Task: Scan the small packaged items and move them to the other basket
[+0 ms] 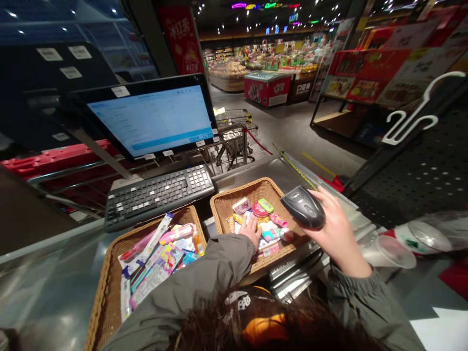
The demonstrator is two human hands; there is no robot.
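My right hand (334, 226) is wrapped round a black barcode scanner (303, 207), held above the right edge of a woven basket (268, 185). My left hand (251, 231) reaches into this basket, its fingers apart and resting on the small packaged goods. Around it lie a round red-pink case (260, 209), a green case (265, 205), a pink item (279, 220) and several other colourful pieces. Part of what lies beneath my left fingers is hidden. My left forearm passes over the edge of a second woven basket (109, 273), filled with long packaged items (157, 265).
Behind the baskets are a black keyboard (161, 195) and a lit monitor (153, 119) on the metal counter (54, 273). Clear plastic cups (393, 251) stand on the right, below a white hook (413, 122). Shopping carts (234, 134) are beyond the counter.
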